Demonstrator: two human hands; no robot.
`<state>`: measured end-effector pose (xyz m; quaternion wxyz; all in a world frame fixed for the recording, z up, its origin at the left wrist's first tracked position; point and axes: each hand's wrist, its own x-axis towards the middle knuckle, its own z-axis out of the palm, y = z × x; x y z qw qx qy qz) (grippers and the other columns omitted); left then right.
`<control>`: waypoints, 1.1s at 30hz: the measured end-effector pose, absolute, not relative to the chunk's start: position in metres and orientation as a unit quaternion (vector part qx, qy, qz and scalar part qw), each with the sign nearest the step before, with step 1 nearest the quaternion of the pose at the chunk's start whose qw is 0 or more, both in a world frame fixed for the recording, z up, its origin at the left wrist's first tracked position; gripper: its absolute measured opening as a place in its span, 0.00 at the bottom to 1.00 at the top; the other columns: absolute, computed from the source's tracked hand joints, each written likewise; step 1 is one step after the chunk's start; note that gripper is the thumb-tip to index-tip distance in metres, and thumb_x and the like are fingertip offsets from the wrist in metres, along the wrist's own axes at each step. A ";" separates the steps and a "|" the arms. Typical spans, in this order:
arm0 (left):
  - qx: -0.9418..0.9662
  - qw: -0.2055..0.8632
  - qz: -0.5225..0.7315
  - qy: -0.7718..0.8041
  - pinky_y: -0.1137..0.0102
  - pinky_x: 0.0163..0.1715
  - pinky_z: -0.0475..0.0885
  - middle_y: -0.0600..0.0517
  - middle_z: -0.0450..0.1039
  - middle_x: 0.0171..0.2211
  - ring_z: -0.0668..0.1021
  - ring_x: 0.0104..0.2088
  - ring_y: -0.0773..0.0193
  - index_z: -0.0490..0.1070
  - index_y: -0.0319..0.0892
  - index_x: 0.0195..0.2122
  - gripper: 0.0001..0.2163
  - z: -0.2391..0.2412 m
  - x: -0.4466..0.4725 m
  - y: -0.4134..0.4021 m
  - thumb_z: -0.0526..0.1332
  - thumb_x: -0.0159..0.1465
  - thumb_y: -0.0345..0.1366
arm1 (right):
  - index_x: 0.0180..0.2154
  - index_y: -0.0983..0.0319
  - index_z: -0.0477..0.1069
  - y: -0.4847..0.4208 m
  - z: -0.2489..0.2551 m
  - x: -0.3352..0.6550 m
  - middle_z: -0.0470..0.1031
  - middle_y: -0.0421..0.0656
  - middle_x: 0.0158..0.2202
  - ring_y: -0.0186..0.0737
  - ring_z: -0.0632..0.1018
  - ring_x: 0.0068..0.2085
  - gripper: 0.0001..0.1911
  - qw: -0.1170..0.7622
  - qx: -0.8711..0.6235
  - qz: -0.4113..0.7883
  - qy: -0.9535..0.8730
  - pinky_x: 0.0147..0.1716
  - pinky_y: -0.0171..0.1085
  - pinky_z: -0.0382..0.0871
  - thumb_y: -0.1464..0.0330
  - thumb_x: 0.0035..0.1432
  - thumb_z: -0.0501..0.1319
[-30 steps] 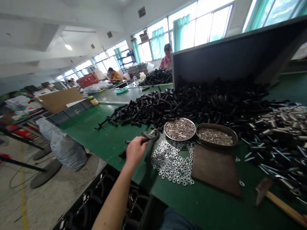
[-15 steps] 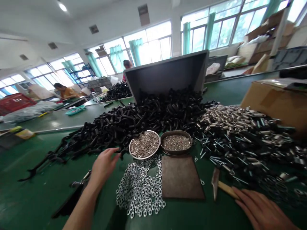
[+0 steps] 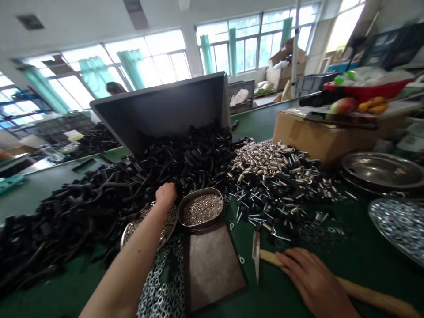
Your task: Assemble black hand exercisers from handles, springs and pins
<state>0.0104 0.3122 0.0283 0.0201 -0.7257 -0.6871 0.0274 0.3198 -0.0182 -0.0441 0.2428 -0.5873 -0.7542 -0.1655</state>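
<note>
Forward goes the left hand (image 3: 166, 193), now at the black parts (image 3: 106, 185), its grip hidden! Right hand's (image 3: 311, 276) fingers drape the hammer (image 3: 269, 257) toward the bench's (image 3: 251, 302) near edge, closure unclear; probably head-heavy, stiff: take mid-handle.

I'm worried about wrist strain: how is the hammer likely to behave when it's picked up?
The hammer will probably feel head-heavy, since its head looks metal and its handle wooden. The straight wood should stay stiff. Slipping seems fairly unlikely, as the handle looks bare.
</note>
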 end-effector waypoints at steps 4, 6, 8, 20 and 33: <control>-0.746 0.048 0.013 -0.664 0.66 0.37 0.69 0.37 0.72 0.45 0.75 0.45 0.49 0.73 0.36 0.38 0.12 0.040 0.008 0.302 0.57 0.56 0.35 | 0.44 0.60 0.73 -0.006 -0.023 0.324 0.76 0.45 0.38 0.38 0.75 0.39 0.14 0.271 -0.609 -0.104 -0.738 0.39 0.38 0.70 0.69 0.64 0.50; -0.745 0.065 -0.037 -0.663 0.67 0.38 0.68 0.39 0.72 0.45 0.74 0.46 0.50 0.70 0.38 0.42 0.14 0.048 0.007 0.289 0.55 0.58 0.39 | 0.44 0.61 0.73 0.007 -0.009 0.333 0.75 0.46 0.39 0.40 0.74 0.41 0.14 0.286 -0.621 -0.094 -0.724 0.42 0.40 0.70 0.69 0.63 0.51; -0.730 0.064 -0.121 -0.669 0.67 0.37 0.68 0.43 0.74 0.40 0.76 0.42 0.52 0.67 0.39 0.45 0.16 0.055 0.006 0.269 0.54 0.59 0.43 | 0.44 0.61 0.72 0.024 0.003 0.345 0.74 0.47 0.40 0.41 0.73 0.42 0.14 0.290 -0.637 -0.094 -0.708 0.43 0.42 0.69 0.70 0.63 0.51; -0.602 -0.385 -0.349 -0.607 0.70 0.27 0.69 0.52 0.71 0.26 0.74 0.29 0.60 0.71 0.39 0.33 0.15 0.038 0.015 0.078 0.63 0.51 0.46 | 0.34 0.68 0.74 0.171 0.043 0.353 0.75 0.54 0.37 0.47 0.71 0.44 0.13 0.105 -0.708 -0.154 -0.681 0.39 0.41 0.59 0.79 0.57 0.51; -0.487 -0.489 -0.382 -0.615 0.74 0.22 0.66 0.54 0.70 0.26 0.72 0.24 0.67 0.70 0.38 0.34 0.14 0.025 -0.021 0.046 0.64 0.52 0.42 | 0.47 0.72 0.69 0.169 0.055 0.345 0.74 0.60 0.38 0.39 0.73 0.33 0.19 0.291 -0.752 0.046 -0.590 0.31 0.41 0.59 0.65 0.62 0.52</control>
